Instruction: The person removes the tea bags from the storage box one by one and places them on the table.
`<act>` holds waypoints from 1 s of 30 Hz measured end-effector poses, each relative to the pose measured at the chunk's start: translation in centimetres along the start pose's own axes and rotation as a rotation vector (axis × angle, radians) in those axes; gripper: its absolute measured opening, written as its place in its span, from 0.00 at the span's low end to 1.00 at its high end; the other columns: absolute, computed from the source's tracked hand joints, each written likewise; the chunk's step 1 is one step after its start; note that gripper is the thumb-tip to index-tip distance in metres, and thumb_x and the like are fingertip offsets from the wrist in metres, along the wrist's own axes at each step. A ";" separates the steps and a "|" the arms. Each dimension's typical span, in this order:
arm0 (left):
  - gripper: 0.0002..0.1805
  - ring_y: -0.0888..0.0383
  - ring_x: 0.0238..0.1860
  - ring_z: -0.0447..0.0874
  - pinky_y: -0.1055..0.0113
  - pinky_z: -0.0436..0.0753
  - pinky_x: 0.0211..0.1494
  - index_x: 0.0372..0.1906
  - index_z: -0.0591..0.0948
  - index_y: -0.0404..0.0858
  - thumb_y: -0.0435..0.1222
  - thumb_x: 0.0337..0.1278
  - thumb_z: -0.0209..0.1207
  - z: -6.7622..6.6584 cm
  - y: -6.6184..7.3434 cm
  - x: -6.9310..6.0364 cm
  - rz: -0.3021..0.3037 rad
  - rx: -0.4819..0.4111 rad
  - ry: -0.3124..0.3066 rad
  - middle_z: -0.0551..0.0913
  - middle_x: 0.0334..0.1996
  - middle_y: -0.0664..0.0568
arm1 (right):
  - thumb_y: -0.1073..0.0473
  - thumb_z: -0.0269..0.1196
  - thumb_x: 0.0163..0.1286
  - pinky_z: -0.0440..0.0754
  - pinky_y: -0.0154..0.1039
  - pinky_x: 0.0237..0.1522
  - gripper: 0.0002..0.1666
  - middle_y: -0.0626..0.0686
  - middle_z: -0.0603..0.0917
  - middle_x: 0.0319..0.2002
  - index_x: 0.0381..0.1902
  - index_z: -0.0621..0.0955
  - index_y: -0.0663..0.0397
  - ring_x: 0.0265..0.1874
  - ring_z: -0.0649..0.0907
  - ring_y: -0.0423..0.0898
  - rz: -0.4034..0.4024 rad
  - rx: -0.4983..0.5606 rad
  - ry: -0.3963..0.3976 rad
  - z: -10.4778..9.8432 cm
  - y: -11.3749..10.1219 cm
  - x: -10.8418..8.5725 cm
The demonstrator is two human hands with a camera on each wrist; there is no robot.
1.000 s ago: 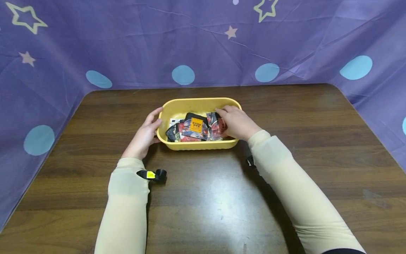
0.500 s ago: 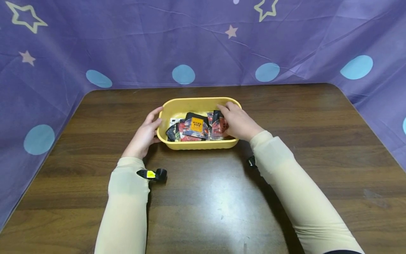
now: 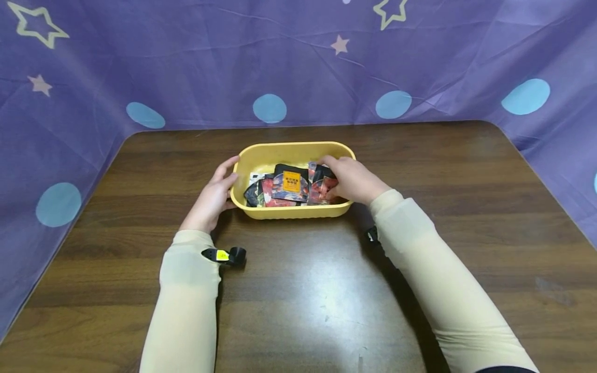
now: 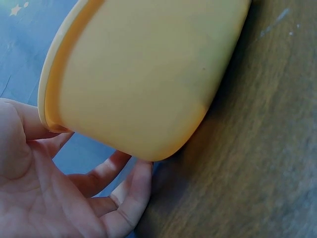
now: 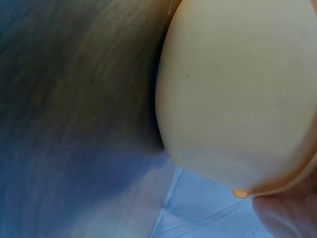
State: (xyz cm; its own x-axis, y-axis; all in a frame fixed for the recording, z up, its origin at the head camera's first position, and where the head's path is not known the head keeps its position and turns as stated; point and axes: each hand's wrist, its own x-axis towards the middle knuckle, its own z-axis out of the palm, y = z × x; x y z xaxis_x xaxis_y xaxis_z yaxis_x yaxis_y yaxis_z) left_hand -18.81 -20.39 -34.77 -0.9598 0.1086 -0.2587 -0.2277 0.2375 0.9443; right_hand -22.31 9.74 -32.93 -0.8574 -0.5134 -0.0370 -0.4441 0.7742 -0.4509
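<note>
A yellow plastic tub (image 3: 284, 213) stands on the table, holding several flat sachets. On top lies a colourful sachet with an orange label (image 3: 292, 182); black, red and white ones show around it. My left hand (image 3: 210, 199) holds the tub's left end; in the left wrist view its curled fingers (image 4: 130, 201) touch the outer wall. My right hand (image 3: 352, 178) reaches over the right end into the tub. Its thumb and fingers lie about a red-and-dark sachet (image 3: 321, 190), seemingly pinching it. The right wrist view shows mostly the tub's outer wall (image 5: 233, 94), with those fingertips hidden.
The brown wooden table (image 3: 289, 311) extends on all sides of the tub. A purple curtain (image 3: 308, 62) with stars and dots hangs behind it. Black wrist cameras sit on both sleeves, the left one (image 3: 228, 256) beside the left wrist.
My right fingers have shifted within the tub's right end. The sachets there have changed position, and the orange-labelled one has slid slightly right. My left hand has stayed in place.
</note>
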 end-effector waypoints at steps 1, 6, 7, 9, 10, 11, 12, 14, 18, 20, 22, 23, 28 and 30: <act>0.28 0.55 0.52 0.73 0.63 0.76 0.50 0.79 0.48 0.59 0.44 0.79 0.31 0.0 0.0 0.0 0.001 0.000 0.001 0.60 0.72 0.38 | 0.61 0.76 0.54 0.78 0.48 0.53 0.42 0.57 0.81 0.39 0.66 0.72 0.55 0.42 0.78 0.52 -0.003 -0.003 0.000 -0.1 0.0 0.0; 0.28 0.54 0.52 0.73 0.63 0.75 0.49 0.79 0.48 0.59 0.44 0.79 0.32 -0.1 0.1 0.0 0.001 0.006 0.003 0.60 0.72 0.38 | 0.59 0.76 0.55 0.77 0.50 0.57 0.38 0.60 0.84 0.47 0.63 0.74 0.58 0.46 0.80 0.54 -0.017 0.010 0.019 -0.3 0.3 0.0; 0.28 0.54 0.53 0.73 0.63 0.75 0.49 0.79 0.47 0.60 0.44 0.79 0.32 -0.1 0.1 0.0 0.000 0.006 0.004 0.60 0.72 0.38 | 0.59 0.76 0.55 0.77 0.50 0.58 0.37 0.60 0.85 0.47 0.61 0.75 0.58 0.47 0.81 0.54 -0.023 0.020 0.028 -0.3 0.4 0.0; 0.29 0.53 0.53 0.73 0.63 0.75 0.49 0.79 0.47 0.60 0.44 0.79 0.32 -0.1 0.2 0.0 0.000 0.007 0.005 0.60 0.72 0.38 | 0.59 0.75 0.57 0.76 0.50 0.59 0.33 0.60 0.85 0.49 0.59 0.76 0.59 0.48 0.81 0.54 -0.036 0.049 0.050 -0.3 0.6 -0.1; 0.29 0.53 0.53 0.73 0.63 0.75 0.49 0.79 0.47 0.59 0.44 0.79 0.32 -0.1 0.2 -0.1 -0.001 0.007 0.006 0.60 0.72 0.38 | 0.59 0.75 0.57 0.76 0.50 0.58 0.31 0.59 0.86 0.48 0.57 0.77 0.58 0.48 0.82 0.54 -0.042 0.072 0.067 -0.3 0.8 -0.1; 0.29 0.53 0.53 0.73 0.63 0.75 0.49 0.79 0.47 0.59 0.44 0.79 0.32 -0.1 0.2 -0.1 -0.001 0.010 0.007 0.60 0.72 0.38 | 0.60 0.74 0.58 0.77 0.49 0.57 0.29 0.59 0.86 0.47 0.55 0.78 0.59 0.47 0.82 0.53 -0.049 0.098 0.082 -0.3 0.9 -0.2; 0.29 0.53 0.53 0.73 0.63 0.75 0.49 0.79 0.47 0.59 0.44 0.79 0.32 -0.1 0.2 -0.1 0.000 0.013 0.007 0.60 0.72 0.38 | 0.60 0.74 0.58 0.77 0.48 0.54 0.26 0.58 0.87 0.46 0.54 0.79 0.59 0.45 0.82 0.53 -0.054 0.130 0.097 -0.2 1.1 -0.3; 0.29 0.53 0.53 0.73 0.63 0.75 0.48 0.79 0.47 0.59 0.44 0.79 0.32 -0.1 0.3 -0.1 0.000 0.017 0.007 0.60 0.72 0.38 | 0.62 0.73 0.58 0.77 0.45 0.49 0.22 0.57 0.88 0.42 0.50 0.80 0.59 0.40 0.82 0.50 -0.061 0.194 0.126 -0.2 1.3 -0.4; 0.29 0.51 0.55 0.72 0.63 0.75 0.49 0.79 0.47 0.59 0.44 0.79 0.31 0.0 0.3 -0.1 -0.004 0.014 0.011 0.59 0.73 0.38 | 0.63 0.72 0.60 0.74 0.40 0.40 0.17 0.56 0.88 0.37 0.46 0.81 0.58 0.31 0.79 0.47 -0.056 0.291 0.167 0.1 1.5 -0.6; 0.29 0.50 0.57 0.71 0.63 0.75 0.49 0.79 0.48 0.58 0.43 0.79 0.31 0.1 0.3 0.0 -0.007 0.011 0.012 0.58 0.73 0.39 | 0.62 0.72 0.60 0.74 0.39 0.41 0.16 0.56 0.88 0.38 0.46 0.82 0.58 0.32 0.79 0.47 -0.040 0.327 0.191 0.2 1.6 -0.7; 0.29 0.49 0.58 0.69 0.63 0.75 0.49 0.79 0.48 0.58 0.43 0.79 0.31 0.2 0.3 0.0 -0.009 0.009 0.012 0.57 0.74 0.39 | 0.61 0.71 0.61 0.75 0.40 0.43 0.17 0.57 0.88 0.41 0.47 0.82 0.59 0.35 0.80 0.48 -0.013 0.382 0.213 0.3 1.7 -0.7; 0.29 0.49 0.59 0.69 0.63 0.75 0.49 0.79 0.48 0.58 0.43 0.79 0.31 0.3 0.4 -0.1 -0.010 0.009 0.013 0.57 0.74 0.39 | 0.61 0.71 0.62 0.75 0.41 0.46 0.17 0.58 0.87 0.42 0.47 0.82 0.59 0.37 0.80 0.48 0.000 0.409 0.223 0.4 1.8 -0.7; 0.29 0.47 0.61 0.67 0.62 0.75 0.50 0.79 0.48 0.58 0.42 0.79 0.31 0.4 0.5 -0.2 -0.013 0.010 0.015 0.56 0.74 0.39 | 0.61 0.70 0.63 0.74 0.46 0.55 0.17 0.59 0.84 0.48 0.48 0.81 0.60 0.47 0.78 0.51 0.050 0.509 0.261 0.5 2.1 -0.7; 0.29 0.45 0.62 0.67 0.61 0.74 0.51 0.79 0.47 0.58 0.42 0.79 0.31 0.4 0.5 -0.2 -0.015 0.013 0.017 0.55 0.75 0.40 | 0.62 0.70 0.63 0.74 0.45 0.55 0.16 0.59 0.83 0.46 0.47 0.80 0.60 0.46 0.77 0.50 0.062 0.539 0.279 0.6 2.1 -0.6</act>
State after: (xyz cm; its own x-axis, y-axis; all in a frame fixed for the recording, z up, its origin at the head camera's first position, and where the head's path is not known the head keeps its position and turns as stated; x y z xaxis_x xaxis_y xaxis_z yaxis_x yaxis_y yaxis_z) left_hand -18.66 -19.91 -34.30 -0.9591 0.0883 -0.2688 -0.2397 0.2513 0.9378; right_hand -22.59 11.42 -34.38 -0.9456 -0.3004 0.1248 -0.2596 0.4659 -0.8459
